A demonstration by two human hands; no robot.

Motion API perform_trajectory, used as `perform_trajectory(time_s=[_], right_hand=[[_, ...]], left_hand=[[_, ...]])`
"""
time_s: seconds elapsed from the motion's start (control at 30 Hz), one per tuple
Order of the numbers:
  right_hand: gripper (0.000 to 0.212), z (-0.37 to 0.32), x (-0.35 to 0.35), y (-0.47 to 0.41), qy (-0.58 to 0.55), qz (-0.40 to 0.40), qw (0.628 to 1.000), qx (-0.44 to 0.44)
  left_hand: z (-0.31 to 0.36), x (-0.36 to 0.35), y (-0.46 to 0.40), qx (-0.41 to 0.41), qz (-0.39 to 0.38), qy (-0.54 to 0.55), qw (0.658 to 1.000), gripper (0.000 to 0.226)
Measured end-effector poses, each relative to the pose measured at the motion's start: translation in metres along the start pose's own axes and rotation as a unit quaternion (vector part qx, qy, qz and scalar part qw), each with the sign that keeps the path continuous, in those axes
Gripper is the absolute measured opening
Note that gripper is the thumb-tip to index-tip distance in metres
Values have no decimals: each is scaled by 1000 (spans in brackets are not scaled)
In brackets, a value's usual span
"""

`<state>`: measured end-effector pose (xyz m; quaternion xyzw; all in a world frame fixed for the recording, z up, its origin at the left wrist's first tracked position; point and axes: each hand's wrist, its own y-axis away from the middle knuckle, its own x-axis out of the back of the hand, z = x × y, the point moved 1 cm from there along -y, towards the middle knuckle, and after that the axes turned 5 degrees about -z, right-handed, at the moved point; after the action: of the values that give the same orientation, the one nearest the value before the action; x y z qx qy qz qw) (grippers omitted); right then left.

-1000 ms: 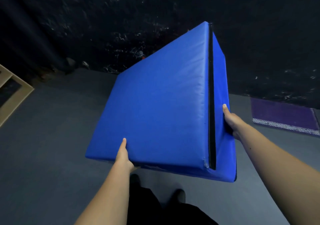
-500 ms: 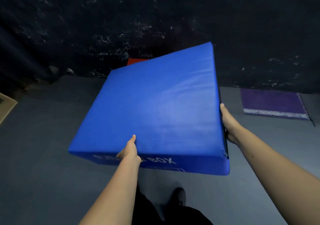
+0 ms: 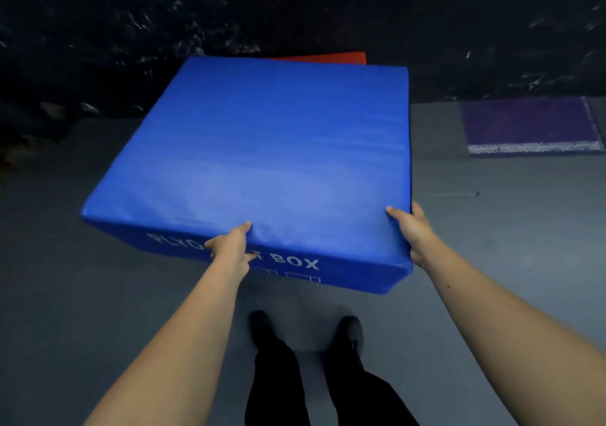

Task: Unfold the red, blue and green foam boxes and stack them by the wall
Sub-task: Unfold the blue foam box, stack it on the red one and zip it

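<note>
A blue box [image 3: 262, 150] fills the middle of the frame, held off the floor by both hands. It is a flat, square block with a smooth, slightly shiny vinyl-like cover that creases a little near its lower edge. White capital letters run along the side facing the camera; the word "BOX" reads clearly at lower centre, while the letters to its left are partly covered by the left hand and cannot be made out in full. Small white outlined shapes sit under the writing, too small to tell.

The left hand [image 3: 231, 245] grips the near edge, thumb on top and fingers curled under. The right hand [image 3: 414, 232] holds the lower right corner, thumb on the top face and fingers wrapped round the side.

Behind the blue box, at top centre, a strip of a red box [image 3: 331, 58] shows against the dark, speckled wall [image 3: 295, 6]. A purple mat [image 3: 528, 124] with a pale woven edge lies on the grey floor [image 3: 49, 278] at upper right. Two dark shoes [image 3: 262, 325] stand at bottom centre.
</note>
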<state>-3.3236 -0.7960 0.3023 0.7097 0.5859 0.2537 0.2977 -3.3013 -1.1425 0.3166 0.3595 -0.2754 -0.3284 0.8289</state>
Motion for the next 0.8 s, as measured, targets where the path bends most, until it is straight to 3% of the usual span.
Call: perform_trajectory(time_s=[0.13, 0.23, 0.33, 0.43, 0.5, 0.63, 0.8], right_hand=[[66, -22, 3, -39, 32, 10, 999, 23], [77, -24, 0, -48, 98, 21, 994, 38], [78, 7, -2, -45, 122, 40, 991, 35], [91, 60, -2, -43, 95, 76, 992, -14], [82, 77, -11, -36, 89, 98, 991, -34], [87, 90, -28, -46, 200, 125, 970, -54], [84, 96, -34, -50, 228, 160, 959, -51]], left_hand=[[12, -24, -17, 3, -37, 14, 999, 84], [21, -34, -30, 35, -105, 26, 994, 75], [16, -38, -34, 72, -154, 29, 985, 60], [20, -53, -26, 47, -217, 24, 975, 32], [32, -68, -24, 37, -253, -2, 967, 30], [34, -79, -35, 29, -174, -120, 977, 57], [-11, -64, -43, 59, -76, -113, 989, 55]])
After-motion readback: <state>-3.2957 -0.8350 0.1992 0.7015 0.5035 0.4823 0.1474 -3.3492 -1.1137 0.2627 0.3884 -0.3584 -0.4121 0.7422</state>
